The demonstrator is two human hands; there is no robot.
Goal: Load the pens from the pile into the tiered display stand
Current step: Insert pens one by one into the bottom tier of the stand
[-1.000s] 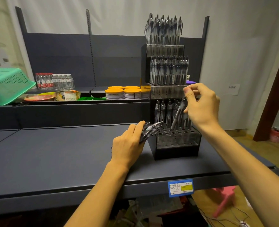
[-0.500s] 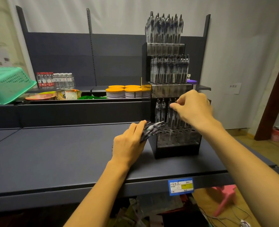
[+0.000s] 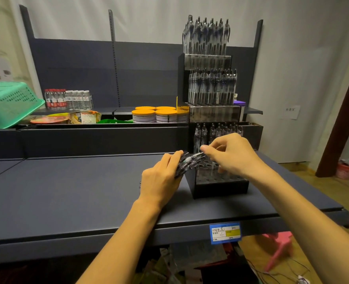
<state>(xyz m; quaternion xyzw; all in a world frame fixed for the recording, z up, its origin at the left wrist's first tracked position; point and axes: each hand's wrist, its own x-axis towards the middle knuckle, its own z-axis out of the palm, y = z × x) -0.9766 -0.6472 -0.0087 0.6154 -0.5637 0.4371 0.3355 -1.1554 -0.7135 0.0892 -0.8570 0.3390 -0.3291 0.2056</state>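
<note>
The left hand (image 3: 161, 177) grips a bundle of clear-barrelled pens (image 3: 187, 161); the right hand (image 3: 234, 153) seemingly pinches one pen's tip (image 3: 198, 154) beside the black tiered display stand (image 3: 220, 186).

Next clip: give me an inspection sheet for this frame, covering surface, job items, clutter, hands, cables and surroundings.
Surface: dark shelf, blue price tag on its front edge.
Job items: stand at the shelf's right; top two tiers full of pens, third tier has pens, front tier mostly empty holes. Pen bundle in the left hand.
Clutter: green basket, bottles, orange-lidded jars and bowls on the rear shelf.
Hands: left hand grips the bundle beside the stand; right hand pinches one pen's tip at the bundle's top.
Cables: thin wires on the floor, lower right.
Surroundings: white wall, wall note, pink stool, red bucket.
</note>
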